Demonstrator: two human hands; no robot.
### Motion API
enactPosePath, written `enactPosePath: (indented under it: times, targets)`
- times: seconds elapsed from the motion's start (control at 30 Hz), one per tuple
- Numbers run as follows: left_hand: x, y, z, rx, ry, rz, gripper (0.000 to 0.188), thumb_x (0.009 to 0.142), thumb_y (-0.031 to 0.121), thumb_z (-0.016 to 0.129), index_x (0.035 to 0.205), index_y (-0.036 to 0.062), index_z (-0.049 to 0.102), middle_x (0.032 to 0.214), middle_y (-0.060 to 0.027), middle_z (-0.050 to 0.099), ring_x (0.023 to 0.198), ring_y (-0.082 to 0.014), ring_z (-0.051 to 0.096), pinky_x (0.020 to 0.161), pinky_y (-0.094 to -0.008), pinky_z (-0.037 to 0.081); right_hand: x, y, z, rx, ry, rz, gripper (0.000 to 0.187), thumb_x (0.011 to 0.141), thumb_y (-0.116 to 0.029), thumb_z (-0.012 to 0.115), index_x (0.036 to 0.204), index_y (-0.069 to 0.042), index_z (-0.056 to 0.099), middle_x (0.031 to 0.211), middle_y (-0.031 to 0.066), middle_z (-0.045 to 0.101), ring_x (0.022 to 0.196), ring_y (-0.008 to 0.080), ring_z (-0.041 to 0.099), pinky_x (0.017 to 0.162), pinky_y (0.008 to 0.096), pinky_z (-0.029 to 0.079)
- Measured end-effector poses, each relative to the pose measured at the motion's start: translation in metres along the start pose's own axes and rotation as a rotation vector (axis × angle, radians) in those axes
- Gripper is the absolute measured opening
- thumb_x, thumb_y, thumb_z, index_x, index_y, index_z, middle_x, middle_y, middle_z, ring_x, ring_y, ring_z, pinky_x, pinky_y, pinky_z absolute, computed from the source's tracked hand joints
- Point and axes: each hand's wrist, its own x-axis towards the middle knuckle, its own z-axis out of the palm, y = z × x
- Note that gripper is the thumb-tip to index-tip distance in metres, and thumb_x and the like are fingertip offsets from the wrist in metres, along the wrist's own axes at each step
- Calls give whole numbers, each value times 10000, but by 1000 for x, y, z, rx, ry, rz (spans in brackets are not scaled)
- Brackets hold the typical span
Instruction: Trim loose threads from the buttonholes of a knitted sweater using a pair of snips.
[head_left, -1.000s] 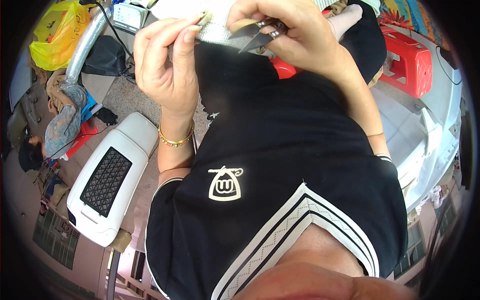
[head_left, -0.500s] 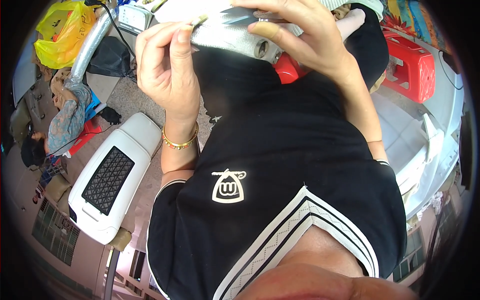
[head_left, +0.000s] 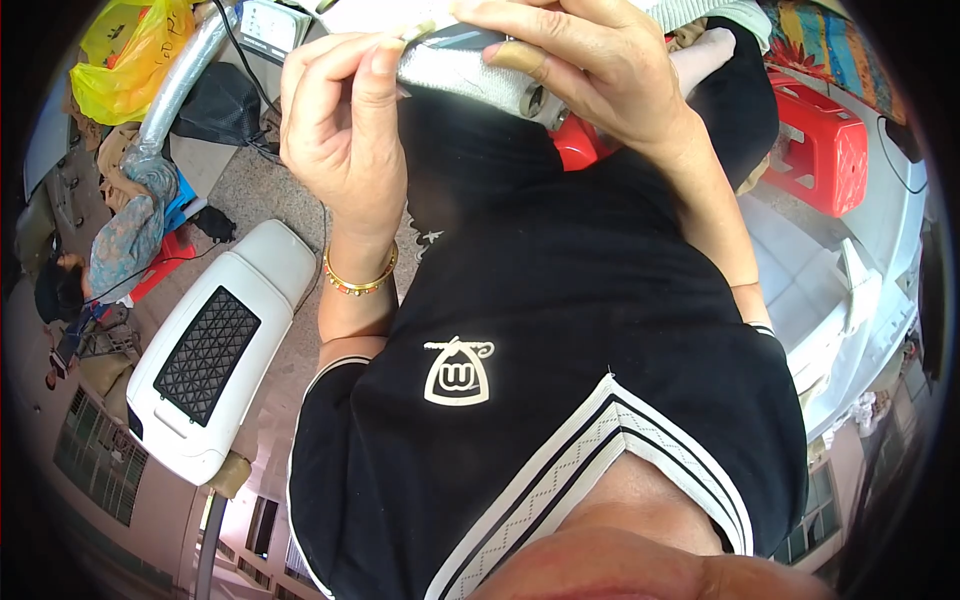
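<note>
Near the top edge, my left hand (head_left: 345, 120) is closed in a pinch on a small pale greenish piece (head_left: 417, 31), too small to name. My right hand (head_left: 615, 80) grips dark-bladed thread snips (head_left: 462, 38), their blades pointing left and close to that piece. Yellowish tape covers the right thumb tip. Beneath both hands, a white ribbed knit garment (head_left: 465, 78) lies over my lap. A round metal-looking fitting (head_left: 533, 98) shows on it by the right thumb. The far part of the garment is cut off by the view's edge.
A red plastic stool (head_left: 820, 145) stands at the right, above a translucent plastic bin (head_left: 815, 270). At the left are a white machine-like case with a black grille (head_left: 210, 355), a black bag (head_left: 215, 110) and a yellow plastic bag (head_left: 130, 60). Another person (head_left: 65, 285) is at the far left.
My right hand has moved left and slightly down, bringing the snips up to the piece in my left hand. My left hand has shifted slightly right.
</note>
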Motion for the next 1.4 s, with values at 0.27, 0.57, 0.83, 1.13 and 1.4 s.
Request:
enactPosePath:
  times: [0.27, 0.57, 0.83, 1.13, 1.4]
  targets:
    - [0, -1, 0, 22, -1, 6, 88, 941, 35, 673, 993, -32, 694, 986, -61, 623, 757, -63, 557, 641, -192, 465, 2, 0, 0, 3, -3, 7, 365, 822, -124, 772, 1177, -63, 707, 831, 69, 578, 671, 189, 559, 577, 290, 462]
    - [0, -1, 0, -17, -1, 1, 88, 940, 36, 674, 996, -28, 695, 998, -60, 618, 731, -56, 545, 612, -187, 455, 1, 4, -3, 54, -33, 6, 360, 838, -121, 762, 1187, -52, 704, 838, 80, 584, 681, 187, 561, 583, 286, 460]
    - [0, -4, -1, 28, -5, 23, 89, 938, 36, 678, 995, -30, 692, 990, -59, 619, 763, -63, 554, 639, -188, 460, 1, 4, -1, 66, -11, 13, 355, 838, -120, 763, 1182, -56, 708, 835, 73, 580, 678, 179, 554, 583, 283, 458]
    - [-2, -5, -2, 19, 7, 3, 88, 933, 36, 682, 991, -30, 692, 988, -62, 623, 780, -75, 559, 653, -194, 464, 6, 1, 2, -1, -24, -8, 349, 829, -117, 766, 1171, -68, 714, 820, 60, 571, 670, 180, 549, 577, 283, 455]
    - [10, -3, -6, -34, 93, 0, 79, 951, 54, 659, 965, -18, 690, 975, -61, 618, 721, -79, 567, 630, -207, 477, 9, 3, -2, 173, 46, 16, 291, 831, -67, 764, 1114, -10, 720, 809, 82, 593, 679, 177, 562, 579, 278, 443]
